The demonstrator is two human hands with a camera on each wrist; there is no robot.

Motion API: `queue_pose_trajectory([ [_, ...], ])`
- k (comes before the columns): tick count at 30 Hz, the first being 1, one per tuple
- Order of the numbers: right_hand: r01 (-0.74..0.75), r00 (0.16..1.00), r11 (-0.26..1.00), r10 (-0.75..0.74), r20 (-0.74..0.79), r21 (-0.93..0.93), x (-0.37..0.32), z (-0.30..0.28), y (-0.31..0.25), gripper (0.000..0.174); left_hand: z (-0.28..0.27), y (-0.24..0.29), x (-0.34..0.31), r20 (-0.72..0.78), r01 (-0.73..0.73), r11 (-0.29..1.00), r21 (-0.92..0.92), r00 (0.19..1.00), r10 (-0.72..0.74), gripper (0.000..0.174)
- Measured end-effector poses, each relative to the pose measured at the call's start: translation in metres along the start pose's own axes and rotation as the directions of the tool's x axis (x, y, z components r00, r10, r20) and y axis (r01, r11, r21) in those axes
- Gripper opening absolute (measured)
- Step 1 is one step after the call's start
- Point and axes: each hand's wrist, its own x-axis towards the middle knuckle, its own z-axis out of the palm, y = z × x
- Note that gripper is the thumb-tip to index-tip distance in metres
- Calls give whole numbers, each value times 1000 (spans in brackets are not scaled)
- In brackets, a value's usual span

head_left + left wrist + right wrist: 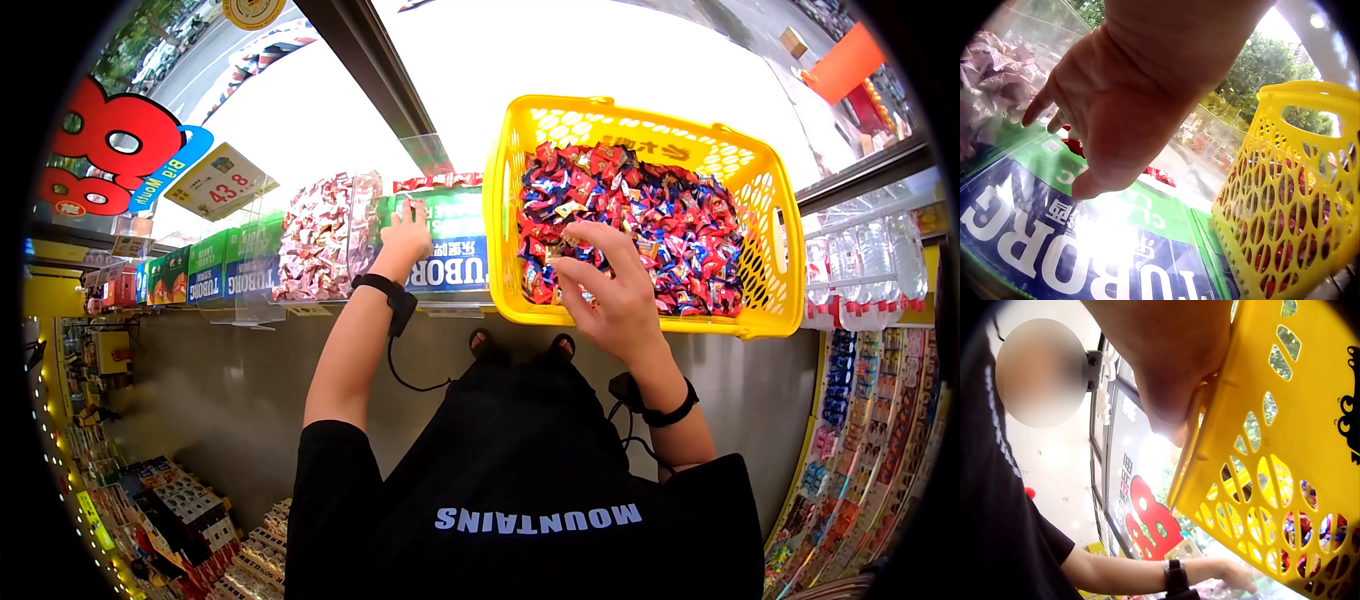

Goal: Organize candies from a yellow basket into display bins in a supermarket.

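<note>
two bare hands are seen above packed goods. the left hand (pixel 405 236) is held over a green-and-blue tuborg box (pixel 460 270); its fingers are loosely spread, thumb set apart, and nothing is seen in them. whether the box is touched cannot be told. a strip of red wrapped pieces (pixel 437 182) is seen at the box's far edge. pale pink sweets (pixel 320 235) are heaped to the box's left, behind clear panels.

the right hand (pixel 620 290) is held over the near side of a yellow basket (pixel 503 220), thumb and forefinger curved with a narrow gap between; nothing is seen in the gap, the other fingers are hidden. red and blue wrapped sweets (pixel 690 230) are piled inside the basket, which is placed just beside the box, on its right. clear bottles (pixel 865 260) are stacked beyond. a price card (pixel 220 183) marked 43.8 is displayed at far left.
</note>
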Motion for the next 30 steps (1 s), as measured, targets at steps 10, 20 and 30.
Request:
queue_pose_trajectory([
  [10, -27, 1000, 1000, 27, -16, -16, 1, 0, -1, 24, -13, 11, 22, 33, 149, 986, -79, 989, -147, 93],
  [20, -50, 998, 999, 51, -27, 10, -2, 2, 0, 26, -28, 16, -66, -513, -110, 989, 95, 846, 143, 80],
  [30, -11, 999, 1000, 11, -50, -7, 0, 1, 0, 22, -95, 47, -190, -845, -574, 818, -46, 459, 274, 69],
])
